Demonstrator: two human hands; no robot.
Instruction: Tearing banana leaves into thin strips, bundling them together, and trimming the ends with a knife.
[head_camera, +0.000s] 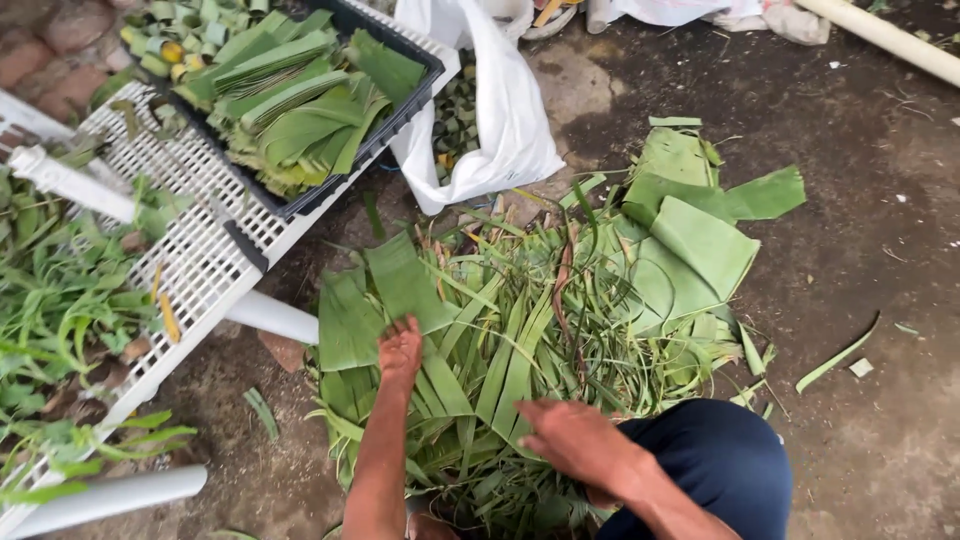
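2 bare hands work over 1 heap of cut banana leaves (520, 340) on the dirt ground (860, 250). The left hand (400, 350) presses flat, fingers curled, on a leaf strip; the right hand (575, 440) rests half open on the heap's near edge, gripping nothing. 1 black crate (400, 115) of folded leaves sits on 1 white rack (200, 250), beside 1 white bag (510, 120).

The bare left forearm reaches straight forward, its left hand (400, 352) palm down with fingers curled loosely. The right hand (572, 438) lies lower and nearer the body, palm down, fingers extended leftward, wrist bent beside a dark-clad knee.
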